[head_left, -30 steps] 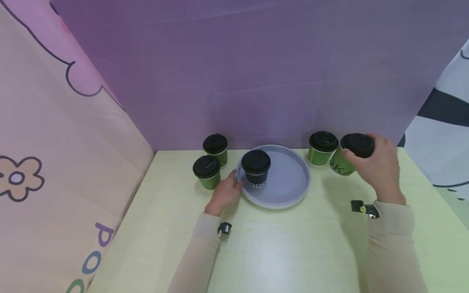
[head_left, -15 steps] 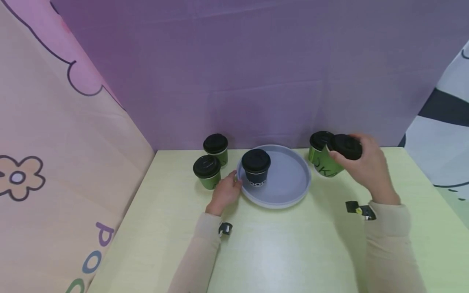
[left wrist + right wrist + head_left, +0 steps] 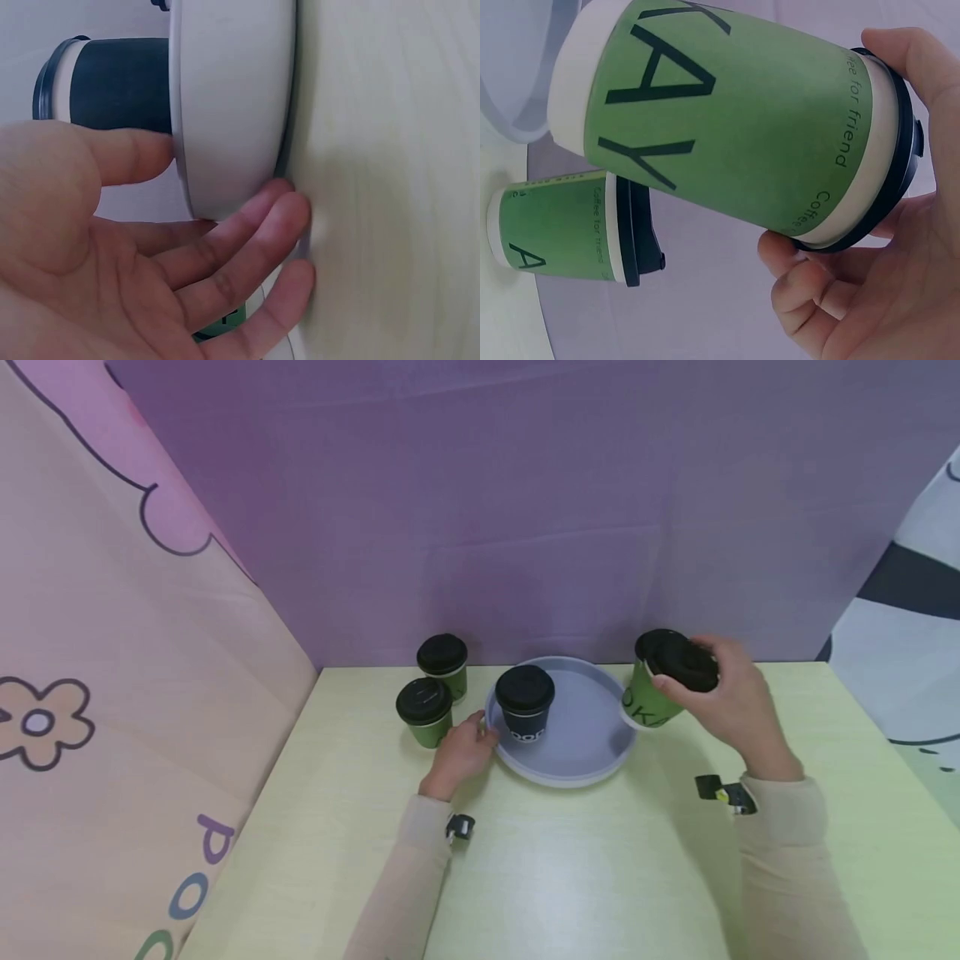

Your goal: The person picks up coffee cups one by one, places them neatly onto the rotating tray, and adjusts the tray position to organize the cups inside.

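Observation:
My right hand grips a green paper coffee cup by its black lid. The cup is tilted, its base off the table and overlapping the right rim of the round grey tray in the head view. A second green coffee cup stands behind it, mostly hidden there. On the tray's left side stands a dark coffee cup with a black lid. My left hand holds the tray's left edge, thumb at the upper rim and fingertips low by the underside, as the left wrist view shows.
Two more lidded green cups stand left of the tray, a rear cup and a front cup close by my left hand. A purple backdrop rises behind the pale table. A printed sheet borders the left side.
My right hand has carried the green coffee cup leftward, past the front of the standing green cup to the tray's right rim. The left hand and tray have stayed put.

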The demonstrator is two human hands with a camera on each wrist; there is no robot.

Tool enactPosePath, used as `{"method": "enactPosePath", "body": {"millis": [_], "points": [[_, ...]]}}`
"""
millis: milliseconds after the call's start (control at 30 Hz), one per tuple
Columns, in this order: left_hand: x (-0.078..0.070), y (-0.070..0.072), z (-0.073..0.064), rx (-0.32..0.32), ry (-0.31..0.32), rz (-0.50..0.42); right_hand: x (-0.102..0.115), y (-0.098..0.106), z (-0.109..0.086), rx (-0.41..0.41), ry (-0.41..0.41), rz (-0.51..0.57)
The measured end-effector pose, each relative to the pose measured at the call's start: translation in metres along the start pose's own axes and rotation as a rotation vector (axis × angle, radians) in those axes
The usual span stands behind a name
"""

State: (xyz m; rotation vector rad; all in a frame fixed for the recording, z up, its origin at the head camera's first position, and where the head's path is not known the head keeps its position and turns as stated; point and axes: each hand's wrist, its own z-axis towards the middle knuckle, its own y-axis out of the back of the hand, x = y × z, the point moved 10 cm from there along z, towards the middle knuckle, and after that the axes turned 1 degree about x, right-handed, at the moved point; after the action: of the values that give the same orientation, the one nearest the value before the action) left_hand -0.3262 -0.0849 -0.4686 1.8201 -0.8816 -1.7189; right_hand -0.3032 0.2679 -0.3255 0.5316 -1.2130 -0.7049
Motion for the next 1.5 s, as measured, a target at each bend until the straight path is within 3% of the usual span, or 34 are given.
{"method": "enactPosePath", "body": {"millis": [433,1500], "points": [[-0.003,-0.003,-0.002,0.058,0.000,0.001,0.014,-0.018,0.000,0.072,0.048,-0.006],[-0.005,-0.003,-0.003,0.055,-0.013,-0.028,0.045,-0.063,-0.004,0.172,0.218,-0.028]]}}
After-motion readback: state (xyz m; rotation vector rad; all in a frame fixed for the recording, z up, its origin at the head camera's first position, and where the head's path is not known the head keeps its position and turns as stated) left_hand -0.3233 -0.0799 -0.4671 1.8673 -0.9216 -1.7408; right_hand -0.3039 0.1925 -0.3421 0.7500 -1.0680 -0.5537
